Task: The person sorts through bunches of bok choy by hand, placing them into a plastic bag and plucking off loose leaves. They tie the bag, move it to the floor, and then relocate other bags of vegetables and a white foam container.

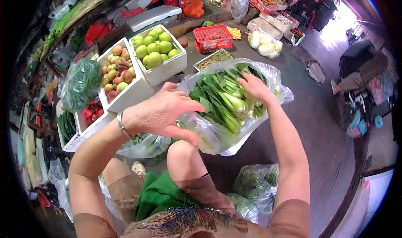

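Leafy green vegetables with pale stems [228, 97] lie in an open clear plastic bag [274, 76] in front of my knees. My right hand [254, 87] rests on the greens at the bag's right side, its fingers reaching in among the leaves. Over the bag's near left edge is my left hand [167, 114], fingers spread, with nothing visible in its grasp and a silver bangle on the wrist. Whether its fingertips touch the plastic cannot be made out. Part of the bag's near side bunches up below that hand.
White foam boxes at the left hold green apples [154, 47], peaches [119, 72] and red peppers [93, 112]. A bagged bundle of greens [81, 85] sits beside them. Beyond the bag stands a red basket [212, 37]. More bagged greens [256, 183] lie by my legs; a seated person [362, 70] is at right.
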Motion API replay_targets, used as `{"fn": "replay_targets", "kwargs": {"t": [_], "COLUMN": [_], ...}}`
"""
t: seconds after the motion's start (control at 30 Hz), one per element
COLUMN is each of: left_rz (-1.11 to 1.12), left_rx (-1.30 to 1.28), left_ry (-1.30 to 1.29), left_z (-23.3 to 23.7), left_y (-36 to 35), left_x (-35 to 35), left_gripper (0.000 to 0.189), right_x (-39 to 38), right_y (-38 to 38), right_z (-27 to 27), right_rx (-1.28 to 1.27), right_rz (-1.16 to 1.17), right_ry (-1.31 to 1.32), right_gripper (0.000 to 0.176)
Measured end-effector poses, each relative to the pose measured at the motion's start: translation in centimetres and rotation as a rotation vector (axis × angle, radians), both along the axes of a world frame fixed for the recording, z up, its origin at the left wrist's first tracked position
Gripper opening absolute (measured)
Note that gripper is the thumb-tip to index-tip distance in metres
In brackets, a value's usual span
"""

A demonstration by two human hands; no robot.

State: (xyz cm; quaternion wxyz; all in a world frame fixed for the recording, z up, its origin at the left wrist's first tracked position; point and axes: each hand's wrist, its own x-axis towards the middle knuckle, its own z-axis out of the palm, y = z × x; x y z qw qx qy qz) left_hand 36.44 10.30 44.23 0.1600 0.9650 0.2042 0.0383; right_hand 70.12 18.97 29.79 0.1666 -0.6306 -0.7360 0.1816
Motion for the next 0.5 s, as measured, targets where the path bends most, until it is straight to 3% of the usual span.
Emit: {"fn": "replay_targets", "kwargs": {"t": [0.07,0.2,0.27,0.3,0.37,0.43,0.5], "left_rz": [0.001,0.070,0.103,0.132,0.145,0.155,0.171], "left_rx": [0.004,0.110,0.129,0.149,0.154,0.164,0.131], "left_ry": [-0.003,-0.011,0.013,0.039,0.048,0.056,0.017], "left_z": [0.3,-0.4,-0.7,-0.6,-0.4,-0.2,-0.1], "left_y": [-0.6,-1.0,-1.3,-1.5,-2.1,-2.8,-3.5], "left_x": [-0.4,-1.0,-1.0,-0.9,-0.9,-0.8,-1.0], "left_gripper": [0.052,0.043,0.036,0.030,0.026,0.022,0.020], "right_x": [-0.4,-2.0,-2.4,-1.8,0.8,4.6,8.1], "right_y": [-1.3,-6.4,-8.9,-9.5,-10.3,-10.2,-9.8], "right_z": [2.6,7.3,8.8,8.5,6.6,4.5,3.1], "right_rx": [0.125,0.379,0.682,0.679,0.521,0.457,0.344], "right_rz": [0.018,0.127,-0.003,-0.007,-0.190,-0.238,-0.262], "right_ry": [0.050,0.070,-0.321,-0.323,-0.501,-0.598,-0.851], "right_gripper": [0.054,0.059,0.074,0.074,0.091,0.085,0.062]}}
